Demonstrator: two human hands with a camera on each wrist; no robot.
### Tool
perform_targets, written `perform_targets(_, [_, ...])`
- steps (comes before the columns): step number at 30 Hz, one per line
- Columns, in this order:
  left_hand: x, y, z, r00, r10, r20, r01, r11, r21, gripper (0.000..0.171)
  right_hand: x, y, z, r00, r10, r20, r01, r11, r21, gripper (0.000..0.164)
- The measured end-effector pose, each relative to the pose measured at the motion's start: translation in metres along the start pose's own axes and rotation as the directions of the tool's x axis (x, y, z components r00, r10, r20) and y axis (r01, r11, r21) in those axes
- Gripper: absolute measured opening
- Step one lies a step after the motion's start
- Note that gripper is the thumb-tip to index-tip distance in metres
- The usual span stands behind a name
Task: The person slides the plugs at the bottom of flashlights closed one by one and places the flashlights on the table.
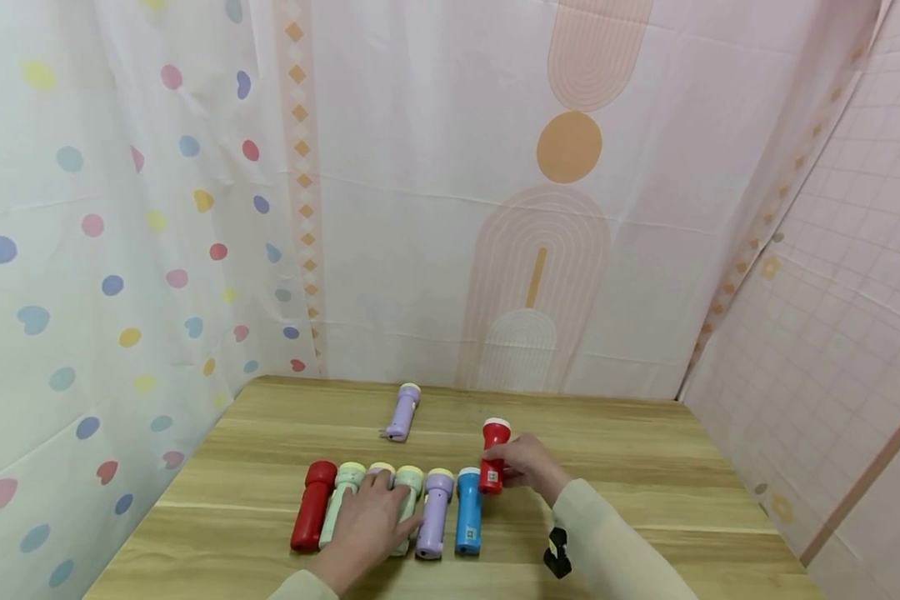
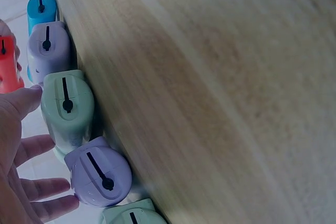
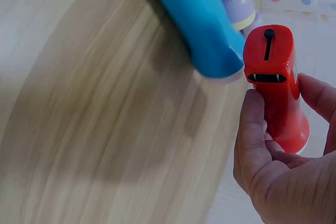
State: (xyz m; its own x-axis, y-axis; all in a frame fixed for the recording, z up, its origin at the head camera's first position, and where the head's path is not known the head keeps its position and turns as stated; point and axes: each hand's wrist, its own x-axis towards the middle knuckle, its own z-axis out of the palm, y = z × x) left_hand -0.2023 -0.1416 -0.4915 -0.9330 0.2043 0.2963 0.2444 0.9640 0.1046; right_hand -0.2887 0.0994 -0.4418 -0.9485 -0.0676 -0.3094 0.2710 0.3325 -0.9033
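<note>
Between thumb and fingers, my right hand (image 1: 531, 463) holds a bright red flashlight (image 1: 497, 433) with a white rim, just right of the row's end. In the right wrist view its tail end (image 3: 269, 51) shows a slot and a small black slider. Fingers spread, my left hand (image 1: 369, 518) lies over the row's middle, across a purple flashlight (image 1: 382, 469) and a pale green flashlight (image 1: 409, 478). Also in the row are a dark red flashlight (image 1: 314, 505), another pale green flashlight (image 1: 350, 475), another purple flashlight (image 1: 435, 512) and a blue flashlight (image 1: 468, 510).
A separate purple flashlight (image 1: 404, 412) lies farther back on the wooden table (image 1: 607, 450), with something small sticking out by its tail. Patterned curtains (image 1: 390, 208) hang behind the table and along both sides. A black object (image 1: 557, 553) is at the right sleeve.
</note>
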Motion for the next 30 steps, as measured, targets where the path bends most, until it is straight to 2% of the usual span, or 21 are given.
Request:
perform_targets(3, [0.0, -0.001, 0.001, 1.0, 0.008, -0.003, -0.008, 1.0, -0.011, 0.042, -0.001, 0.005, -0.005, 1.0, 0.002, 0.004, -0.002, 1.0, -0.02, 0.034])
perform_targets(9, [0.0, -0.002, 0.002, 1.0, 0.022, 0.006, -0.022, 1.0, -0.012, 0.043, -0.003, 0.018, -0.012, 1.0, 0.011, 0.003, -0.01, 0.991, -0.132, 0.035])
perform_targets(18, [-0.002, -0.001, 0.001, 1.0, 0.029, 0.004, -0.029, 1.0, 0.005, 0.042, -0.008, 0.031, -0.014, 1.0, 0.016, -0.006, -0.017, 0.972, -0.235, 0.029])
perform_targets(30, [-0.001, 0.0, -0.003, 0.999, 0.033, 0.011, -0.033, 0.999, 0.02, 0.042, -0.023, 0.039, -0.004, 1.0, -0.002, 0.022, 0.008, 0.97, -0.242, 0.03])
